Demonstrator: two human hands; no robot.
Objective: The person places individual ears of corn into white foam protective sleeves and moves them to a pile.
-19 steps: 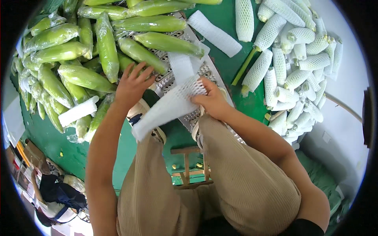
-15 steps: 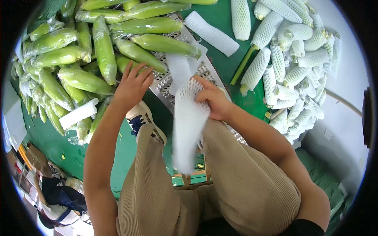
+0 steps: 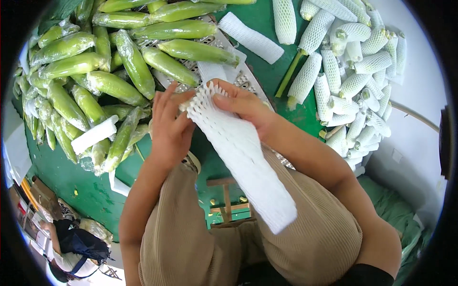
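A white foam net sleeve point(image 3: 248, 157) hangs slantwise over my lap, its open end up and its tail near my knee. My right hand point(image 3: 243, 105) is closed on the sleeve near the open mouth, thumb on top. My left hand point(image 3: 171, 119) is at the same mouth with its fingers bent together. A small pale yellowish bit shows between its fingertips and the sleeve rim; what that hand holds is mostly hidden. Just beyond it lie green ears of corn point(image 3: 136, 62) wrapped in clear film.
A perforated metal rack point(image 3: 245, 78) carries some corn and flat sleeves. Another flat sleeve point(image 3: 250, 38) lies behind it. Corn in net sleeves point(image 3: 355, 88) is heaped at right beside a pale wall. A wooden stool point(image 3: 228, 200) stands below my lap. Another person point(image 3: 78, 243) is at lower left.
My left hand has come from the corn pile to the sleeve's mouth. The sleeve has swung from hanging straight to slanting right. Ears near the left hand have shifted.
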